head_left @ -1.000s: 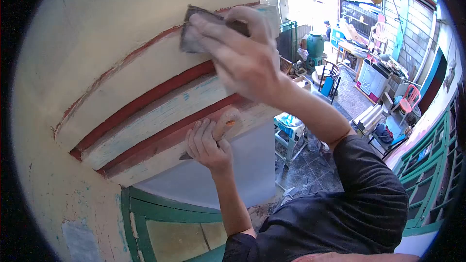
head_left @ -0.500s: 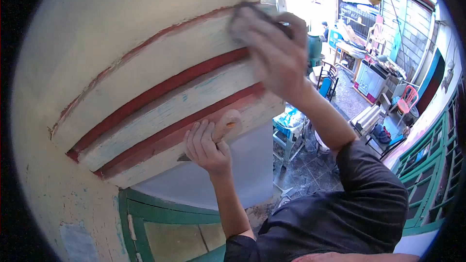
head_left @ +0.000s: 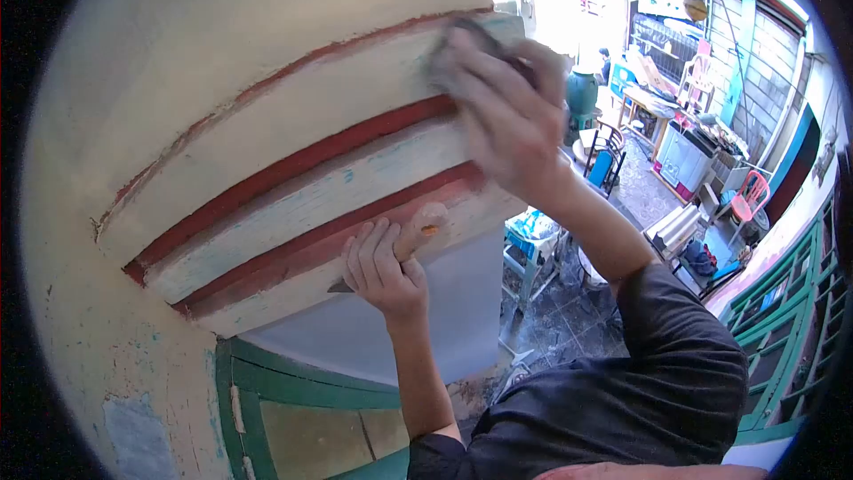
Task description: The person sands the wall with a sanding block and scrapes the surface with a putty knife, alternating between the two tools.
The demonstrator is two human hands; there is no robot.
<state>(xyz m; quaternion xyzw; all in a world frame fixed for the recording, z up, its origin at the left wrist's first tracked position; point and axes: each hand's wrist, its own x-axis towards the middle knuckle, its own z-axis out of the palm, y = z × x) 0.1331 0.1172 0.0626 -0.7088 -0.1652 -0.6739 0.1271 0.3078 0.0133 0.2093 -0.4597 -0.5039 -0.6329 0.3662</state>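
Note:
My left hand [head_left: 384,271] is closed round the wooden handle of a scraper [head_left: 421,229], and a bit of its dark blade shows beyond the fingers. That hand rests against the lower edge of a stepped beam [head_left: 302,182] with cream and red bands. Higher up and to the right, my right hand [head_left: 511,120] presses a dark piece of sandpaper [head_left: 477,33] on the beam's upper pale band. Motion blurs this hand, and its fingers cover most of the sandpaper. Faint blue-green patches show through the pale paint.
Below the beam is a green door frame [head_left: 311,382]. To the right, a blue-grey stand [head_left: 530,253], a red chair [head_left: 751,196] and a cluttered white cabinet [head_left: 682,156] stand on the tiled floor. Green window bars [head_left: 782,302] line the right wall.
My right hand, with the sandpaper, has shifted slightly down the upper band. My left hand keeps its hold on the scraper in nearly the same place. The view has turned a little.

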